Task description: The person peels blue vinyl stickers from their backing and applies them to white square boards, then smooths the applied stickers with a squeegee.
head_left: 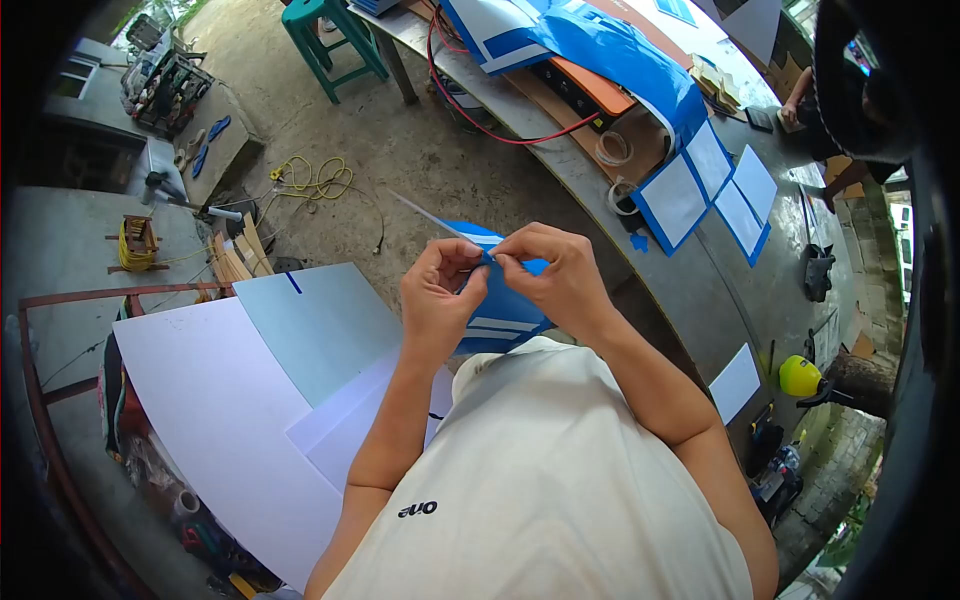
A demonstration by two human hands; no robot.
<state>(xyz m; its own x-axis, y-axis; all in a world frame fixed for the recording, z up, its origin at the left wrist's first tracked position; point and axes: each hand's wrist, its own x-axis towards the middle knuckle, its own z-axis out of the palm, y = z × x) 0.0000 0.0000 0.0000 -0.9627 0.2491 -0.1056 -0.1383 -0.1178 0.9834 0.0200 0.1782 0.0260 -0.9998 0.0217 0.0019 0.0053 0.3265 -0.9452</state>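
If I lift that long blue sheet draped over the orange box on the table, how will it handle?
The blue sheet will probably flop, since it curves over the orange box. Its shine suggests it may slip in the fingers. Its edge looks thin, so it is likely light for its size.

A bare, stained concrete floor [330,130] fills the upper left and centre of the frame, in daylight. A green plastic stool [328,45] stands there, near the long worktop [700,290] running diagonally to the right. A grey wall [60,225] with a dark opening [85,160] lies at far left; rough masonry [880,280] edges the right.
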